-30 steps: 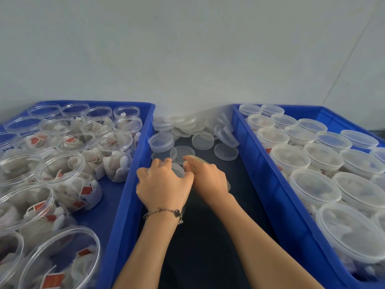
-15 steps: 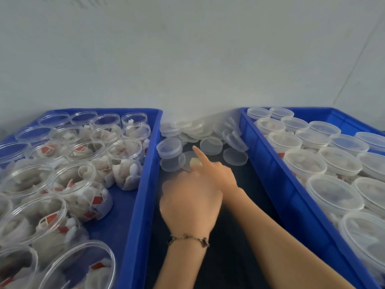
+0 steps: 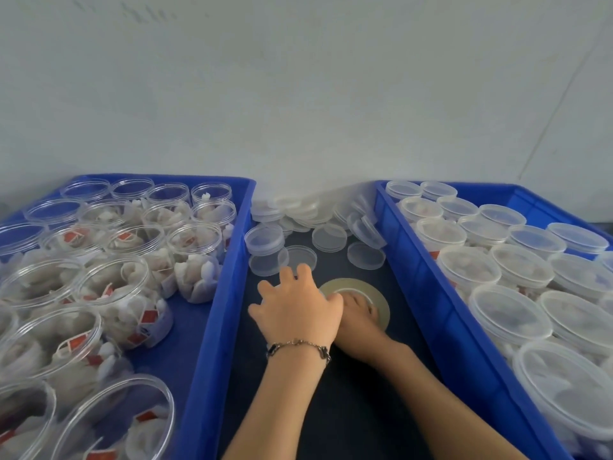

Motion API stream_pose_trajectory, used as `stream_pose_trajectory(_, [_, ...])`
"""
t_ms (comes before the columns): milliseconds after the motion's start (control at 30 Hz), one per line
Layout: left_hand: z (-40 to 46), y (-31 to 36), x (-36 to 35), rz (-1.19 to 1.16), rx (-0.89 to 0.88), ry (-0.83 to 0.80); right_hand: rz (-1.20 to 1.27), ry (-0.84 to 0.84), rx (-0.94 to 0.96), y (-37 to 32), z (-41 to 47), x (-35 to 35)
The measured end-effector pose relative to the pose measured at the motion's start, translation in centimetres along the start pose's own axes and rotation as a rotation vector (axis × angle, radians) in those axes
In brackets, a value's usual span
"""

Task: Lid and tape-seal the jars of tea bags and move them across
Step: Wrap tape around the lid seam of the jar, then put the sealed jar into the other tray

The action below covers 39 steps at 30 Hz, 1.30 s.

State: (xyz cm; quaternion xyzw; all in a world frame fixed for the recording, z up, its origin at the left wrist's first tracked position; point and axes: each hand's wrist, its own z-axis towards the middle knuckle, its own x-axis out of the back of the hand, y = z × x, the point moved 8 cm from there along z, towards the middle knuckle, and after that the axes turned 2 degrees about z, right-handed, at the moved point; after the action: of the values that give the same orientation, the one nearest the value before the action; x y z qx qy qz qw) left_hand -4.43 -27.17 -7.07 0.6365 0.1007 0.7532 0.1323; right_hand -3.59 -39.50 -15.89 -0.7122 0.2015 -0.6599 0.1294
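My left hand (image 3: 295,310) lies palm down, fingers spread, over a jar on the dark table. The jar is almost wholly hidden beneath it. Just to its right, a flat yellowish tape roll (image 3: 335,284) lies on the table. My right hand (image 3: 360,312) has its fingers in the roll's core and is partly covered by my left hand. Open jars of tea bags (image 3: 132,293) fill the left blue crate (image 3: 232,260). Lidded jars (image 3: 510,313) fill the right blue crate (image 3: 414,260).
Loose clear lids (image 3: 331,237) are piled and scattered at the far end of the dark table (image 3: 348,410), between the crates and against the white wall. The crate walls close in the strip on both sides.
My right hand has drawn back from pointing toward the lids and now sits in the tape roll, which has come into view. My left hand has spread its fingers, and the view has tilted up.
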Motion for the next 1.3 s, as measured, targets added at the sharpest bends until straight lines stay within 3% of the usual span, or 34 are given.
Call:
stream_pose_trajectory(133, [-0.1,-0.4,0.3,-0.050,0.007,0.022,0.291,0.328,0.051,-1.1,-3.3,3.8])
stream_pose_trajectory(200, [-0.8,-1.2,1.6,-0.261,0.027,0.132,0.466,0.403,0.091,-2.0,-6.2,4.4])
stream_pose_trajectory(300, [-2.3,-3.4,3.1,-0.687,0.155,0.297,0.558,0.380,0.213,-4.4,-9.0,3.9])
stream_pose_trajectory(400, [-4.2,-5.3,0.3,-0.966,0.430,0.174,0.566,0.338,0.229,-6.1,-9.6,3.3])
stream_pose_trajectory(500, [-4.9,-5.7,-2.0,-1.046,0.515,0.059,0.489,0.318,0.220,-7.2,-8.9,3.9])
stream_pose_trajectory(600, [-4.5,-5.1,-1.1,-0.981,0.483,0.093,0.361,0.304,0.184,-8.1,-8.4,5.6])
stream_pose_trajectory(667, [-3.8,-3.4,1.0,-0.953,0.404,0.128,0.342,0.357,0.175,-8.2,-8.2,7.9])
stream_pose_trajectory(767, [-1.4,1.6,5.3,-0.990,0.146,0.186,0.350,0.530,0.169,-7.4,-7.8,13.8])
stream_pose_trajectory(900, [3.1,9.8,9.2,-0.694,-0.072,0.205,0.316,0.777,0.114,-4.5,-6.9,23.2])
stream_pose_trajectory(967, [5.3,14.2,9.8,-0.737,-0.177,0.128,0.240,0.858,0.099,-2.6,-6.5,27.1])
stream_pose_trajectory(1067, [7.6,20.9,9.3,-0.993,-0.370,-0.083,0.099,0.974,0.043,1.8,-5.6,31.9])
stream_pose_trajectory(1200, [8.4,29.3,6.0,-0.766,-0.736,-0.313,0.091,1.061,-0.006,8.9,-3.3,35.8])
stream_pose_trajectory(1300, [9.8,33.3,2.0,-0.542,-0.845,-0.409,0.081,1.084,-0.029,13.8,-0.6,36.5])
